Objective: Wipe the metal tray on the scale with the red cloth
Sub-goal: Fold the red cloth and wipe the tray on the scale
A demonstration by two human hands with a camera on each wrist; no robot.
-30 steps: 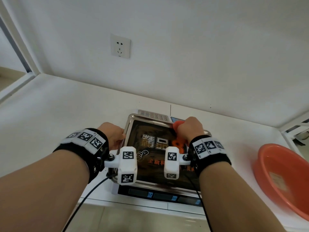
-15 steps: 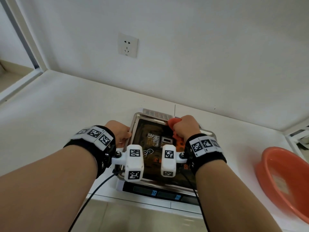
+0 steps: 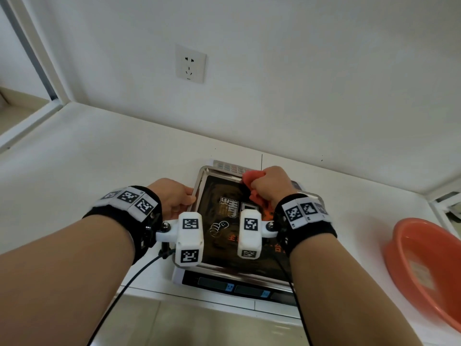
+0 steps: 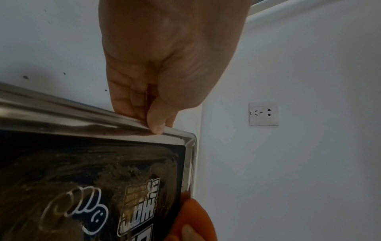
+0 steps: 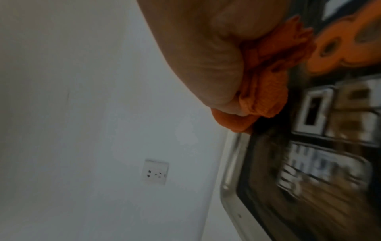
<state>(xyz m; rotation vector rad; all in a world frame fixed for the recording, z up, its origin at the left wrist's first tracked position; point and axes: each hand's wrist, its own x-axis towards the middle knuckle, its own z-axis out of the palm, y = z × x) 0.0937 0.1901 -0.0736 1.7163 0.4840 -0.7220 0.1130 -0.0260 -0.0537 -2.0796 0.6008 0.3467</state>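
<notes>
A metal tray (image 3: 203, 174) with a dark printed bottom lies on a white scale (image 3: 179, 277) at the counter's front edge. My left hand (image 3: 172, 198) pinches the tray's left rim (image 4: 82, 117), thumb (image 4: 156, 125) on top and fingers curled under. My right hand (image 3: 270, 184) grips the bunched red cloth (image 3: 250, 179) and presses it on the tray near its far rim. In the right wrist view the red cloth (image 5: 266, 91) bulges from under my palm against the tray rim (image 5: 230, 163). The left wrist view shows the cloth (image 4: 191, 216) at the tray's far edge.
An orange plastic basin (image 3: 424, 268) sits on the counter to the right. A wall socket (image 3: 190, 63) is on the white wall behind. The scale's keypad (image 3: 229, 167) shows past the tray's far rim. A window frame (image 3: 32, 78) borders the counter at left.
My right hand has slid the red cloth from the tray's middle toward its far rim. The left hand has kept its hold on the left rim.
</notes>
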